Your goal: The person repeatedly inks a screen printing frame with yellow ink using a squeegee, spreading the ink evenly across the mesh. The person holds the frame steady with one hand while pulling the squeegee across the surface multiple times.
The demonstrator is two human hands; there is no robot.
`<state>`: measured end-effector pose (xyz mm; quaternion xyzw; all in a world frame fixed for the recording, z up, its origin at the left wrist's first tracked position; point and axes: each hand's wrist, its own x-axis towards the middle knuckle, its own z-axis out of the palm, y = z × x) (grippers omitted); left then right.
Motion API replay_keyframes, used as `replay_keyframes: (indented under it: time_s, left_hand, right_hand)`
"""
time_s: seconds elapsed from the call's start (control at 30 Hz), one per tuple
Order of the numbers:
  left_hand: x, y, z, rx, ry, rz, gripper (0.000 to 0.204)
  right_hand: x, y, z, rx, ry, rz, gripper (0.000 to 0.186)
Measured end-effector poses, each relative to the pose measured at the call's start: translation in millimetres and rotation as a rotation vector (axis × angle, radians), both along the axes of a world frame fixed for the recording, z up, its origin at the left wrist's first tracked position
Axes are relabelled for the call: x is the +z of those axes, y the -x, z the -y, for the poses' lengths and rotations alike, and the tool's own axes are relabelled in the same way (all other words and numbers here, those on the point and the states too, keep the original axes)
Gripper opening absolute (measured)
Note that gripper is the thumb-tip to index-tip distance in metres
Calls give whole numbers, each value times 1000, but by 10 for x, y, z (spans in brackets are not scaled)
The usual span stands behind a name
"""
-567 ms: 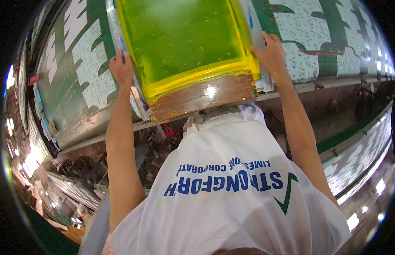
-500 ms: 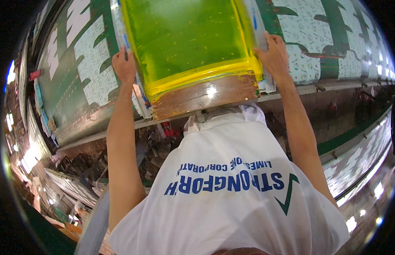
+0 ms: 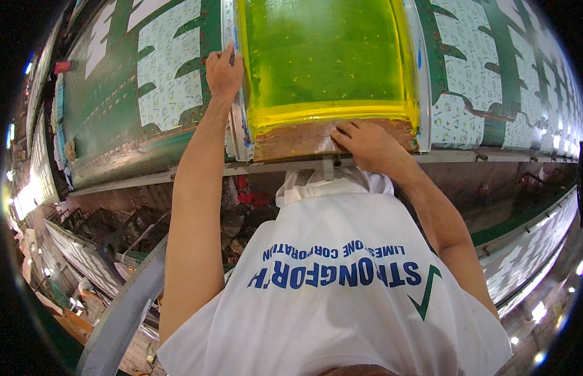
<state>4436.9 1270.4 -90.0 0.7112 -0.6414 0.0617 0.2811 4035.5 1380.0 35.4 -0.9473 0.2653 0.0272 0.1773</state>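
Left hand (image 3: 224,75) partly curled, I have it at the pale side rail (image 3: 229,25) of the framed screen (image 3: 329,69), its foremost fingers reaching forward along the metal; I cannot tell whether they are closed around it. My right hand (image 3: 370,145) lies back-up over the brown strip (image 3: 288,141) at the screen's near end, a little right of its middle, fingers slightly bent and pointing left across it. Its palm is hidden, so I cannot tell how firmly it holds.

The screen lies on the green counter (image 3: 116,116) straight in front of me, its translucent green face bordered in bright yellow, its far end outside the view. Pale patterned pieces with notched edges lie on the counter to the left (image 3: 172,66) and right (image 3: 464,119), apart from my hands. A metal rail (image 3: 147,180) runs along the counter's near edge, close to my white shirt (image 3: 341,225). Something small and red (image 3: 63,67) sits at the far left.
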Motion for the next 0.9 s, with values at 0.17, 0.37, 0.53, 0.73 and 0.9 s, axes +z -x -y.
replay_keyframes:
  time_s: [0.17,0.37,0.53,0.73,0.9]
  left_hand:
    - [-39,21,-6,-3,77,39,38]
    - [-56,30,6,16,90,-54,33]
    - [-71,30,1,31,82,-135,31]
    - [-14,71,-24,77,36,-91,32]
    - [42,102,-33,97,18,-44,33]
  right_hand:
    - [11,-251,-116,-273,66,-39,55]
    - [-152,-464,-201,-424,187,-5,45]
    - [-192,-601,47,-492,234,-21,46]
    - [-162,-877,1210,-543,257,-124,34]
    - [-104,-1086,2551,-501,341,-128,24]
